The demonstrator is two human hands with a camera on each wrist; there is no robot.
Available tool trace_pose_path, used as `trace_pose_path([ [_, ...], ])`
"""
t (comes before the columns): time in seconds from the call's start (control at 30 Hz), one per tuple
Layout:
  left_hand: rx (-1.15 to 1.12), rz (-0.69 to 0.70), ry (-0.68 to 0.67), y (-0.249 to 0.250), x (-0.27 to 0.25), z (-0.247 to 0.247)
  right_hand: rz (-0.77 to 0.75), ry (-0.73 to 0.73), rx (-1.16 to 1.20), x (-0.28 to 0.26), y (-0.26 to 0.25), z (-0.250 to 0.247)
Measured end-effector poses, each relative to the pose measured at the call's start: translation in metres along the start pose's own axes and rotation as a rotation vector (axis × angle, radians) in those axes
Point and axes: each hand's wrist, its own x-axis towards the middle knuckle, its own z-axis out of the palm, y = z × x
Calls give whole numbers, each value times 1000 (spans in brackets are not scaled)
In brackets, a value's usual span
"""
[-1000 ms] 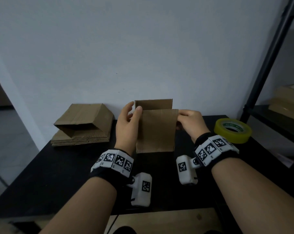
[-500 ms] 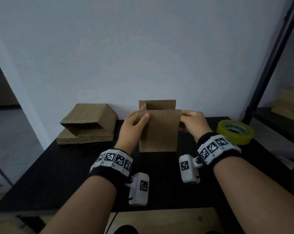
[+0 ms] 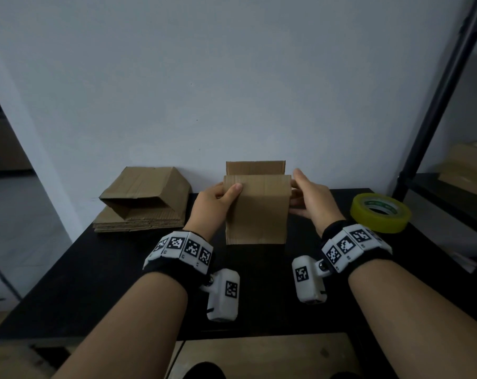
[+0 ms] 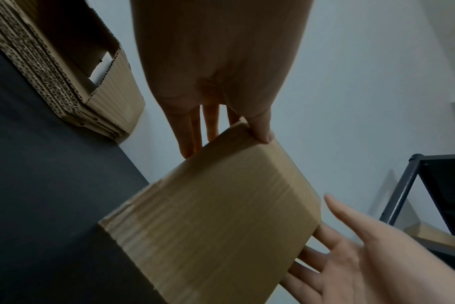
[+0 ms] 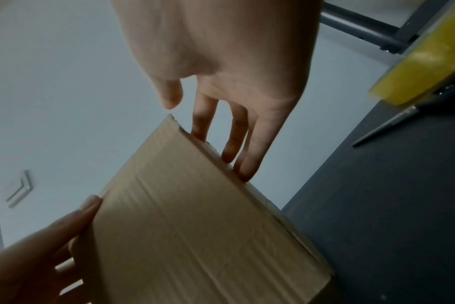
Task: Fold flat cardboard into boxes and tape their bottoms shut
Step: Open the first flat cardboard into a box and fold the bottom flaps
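At centre frame of the head view, you steady a half-formed cardboard box upright on the black table, its near flap bent over toward you and the far flap standing behind it. Your left hand pinches the upper left corner, thumb on the front face and fingers behind. Your right hand lies against the right side with fingers nearly straight, thumb lifted clear of the card; it presses rather than grips. At upper left of the table sits the stack of flat cardboard with one opened piece on top; at right, the yellow tape roll, well apart from both hands. In the right wrist view a thin metal tool lies beside the roll; its type cannot be told.

The risk, as it looks: the bent flap may spring back once either hand leaves for the tape, since only the left holds it. Uneven side pressure could skew the walls out of square, leaving a gap at the bottom seam.
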Motion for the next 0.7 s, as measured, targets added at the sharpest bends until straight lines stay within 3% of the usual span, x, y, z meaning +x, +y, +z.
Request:
trace_pose_path([
  [0.33,-36,-64,16,5,1,-1,-129,-27,-84,1,7,-2],
  [0.7,-242,-246,2,4,16,-4,-203,32,-217,11,8,3],
])
